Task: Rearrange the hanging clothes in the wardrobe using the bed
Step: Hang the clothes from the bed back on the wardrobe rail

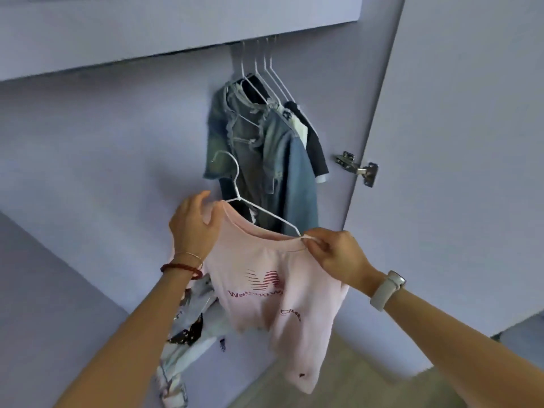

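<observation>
From the head view, the pink T-shirt is up in front of the open wardrobe, held between both hands and only half seated on its white wire hanger. The left hand grips the shirt's shoulder, fingers curled round the fabric where that end of the hanger sits. The right hand pinches the neckline rim at the other side, just where the hanger's bare arm runs down to it. That arm looks outside the collar, so the likely job here is working it into the shirt.

Behind them, the denim jackets and a dark garment hang on more white hangers from the rail at the top. A pale printed garment droops below the left forearm; what carries it cannot be told. The door hinge sits off to the right on the wardrobe door.

Risks now: the collar is stretched tight between two grips, and forcing the wire through could pull it out of shape. If the right pinch slips, the shirt would swing off the hanger's free end. And that open hook, close to the denim, could snag a frayed edge on the way up.
</observation>
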